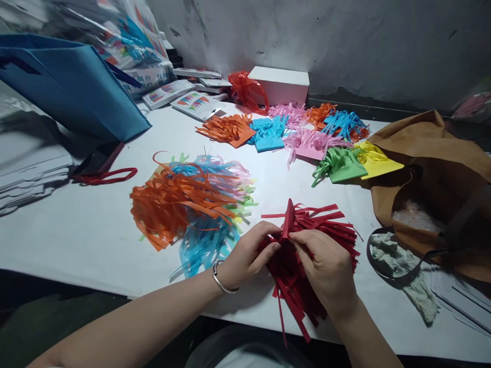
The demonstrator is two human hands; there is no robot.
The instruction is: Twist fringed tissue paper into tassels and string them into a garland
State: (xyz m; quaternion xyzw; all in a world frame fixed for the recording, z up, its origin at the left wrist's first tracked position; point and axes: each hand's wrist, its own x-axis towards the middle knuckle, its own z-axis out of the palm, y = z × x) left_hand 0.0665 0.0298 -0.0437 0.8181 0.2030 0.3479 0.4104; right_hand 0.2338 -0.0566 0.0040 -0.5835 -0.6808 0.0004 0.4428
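Observation:
A dark red paper tassel (297,281) with long fringe strips lies before me at the table's front edge. Its solid, folded top band (288,220) stands up between my hands. My left hand (251,250), with a silver bangle at the wrist, pinches the band from the left. From the right, my right hand (326,266) pinches the same band, fingertips pressed close together. Loose red strips spread out beneath and beyond both hands. Left of them lies a heap of fringed paper, with orange fringe (172,199) on top and blue fringe (209,243) near its front.
Behind, a row of fringed pieces includes orange (230,130), pink (310,143), green (341,166) and yellow (378,161) ones. A brown bag (452,148) and crumpled glove-like cloth (416,283) lie right. A blue bag (72,87), flat packets (197,105) and a box (282,84) stand behind.

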